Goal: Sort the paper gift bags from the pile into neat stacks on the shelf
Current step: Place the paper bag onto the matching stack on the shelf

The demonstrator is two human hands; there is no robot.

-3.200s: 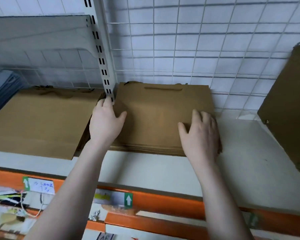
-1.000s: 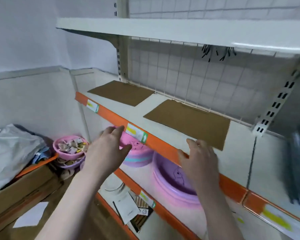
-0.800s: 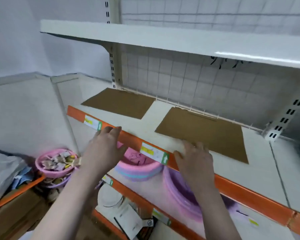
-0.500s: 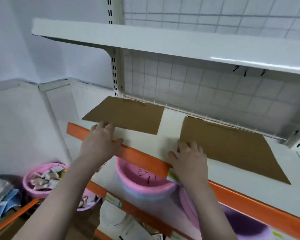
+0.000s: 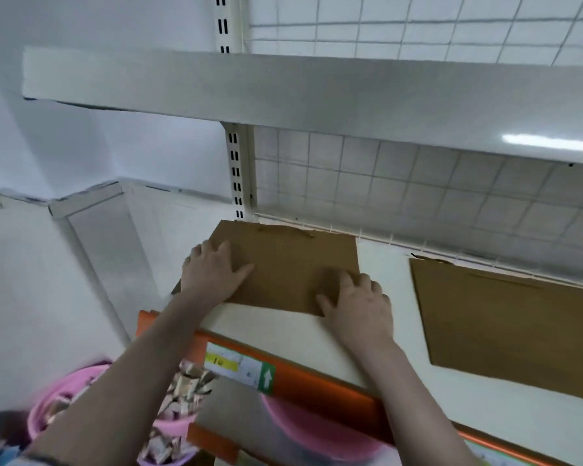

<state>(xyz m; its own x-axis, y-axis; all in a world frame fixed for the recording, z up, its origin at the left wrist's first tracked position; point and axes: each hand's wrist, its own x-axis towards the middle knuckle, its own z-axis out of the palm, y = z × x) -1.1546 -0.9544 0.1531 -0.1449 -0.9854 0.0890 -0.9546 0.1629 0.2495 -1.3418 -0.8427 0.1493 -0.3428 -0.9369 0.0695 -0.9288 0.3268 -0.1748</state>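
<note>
Shelf (image 5: 384, 351): white board with an orange front rail (image 5: 317, 385) carrying a yellow-and-green label (image 5: 239, 366); wire grid backing (image 5: 418, 183) behind, a second white shelf (image 5: 283, 92) overhead.

Left bag stack (image 5: 283, 264): flat brown paper gift bags lying at the shelf's left end, back edge close to the grid, handles towards the rear. How many bags it holds cannot be told from this angle.

Left hand (image 5: 212, 267): fingers straight and spread, palm down on the stack's left edge, gripping nothing.

Right hand (image 5: 357, 304): fingers relaxed and splayed, resting on the stack's front right corner, partly over the bare shelf; nothing held.

Right bag stack (image 5: 505, 327): a second flat brown stack lying well apart to the right on the same shelf, touched by neither hand.

Below the shelf: pink basin (image 5: 68, 408) filled with small wrapped items, possibly sweets, though the blur makes this uncertain; a second pink basin (image 5: 317, 435) under the rail.
</note>
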